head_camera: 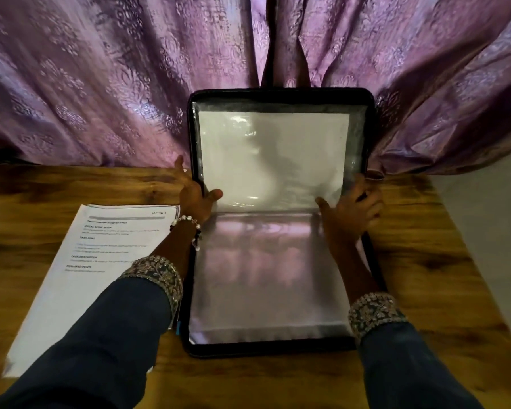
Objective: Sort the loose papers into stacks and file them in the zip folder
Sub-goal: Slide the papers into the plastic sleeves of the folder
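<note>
A black zip folder (281,351) lies open on the wooden table, its upper half raised upright toward the curtain. A white sheet (272,154) shows behind a clear plastic sleeve in that raised half, and glossy sleeves cover the flat lower half. My left hand (194,193) grips the raised half's left edge near the hinge, thumb on the sleeve. My right hand (353,212) grips its right edge the same way. A stack of printed papers (80,278) lies left of the folder, partly under my left forearm.
A purple patterned curtain (101,84) hangs right behind the table and touches the raised folder half. The wooden table's (425,246) right edge runs close to the folder, with pale floor (490,219) beyond it.
</note>
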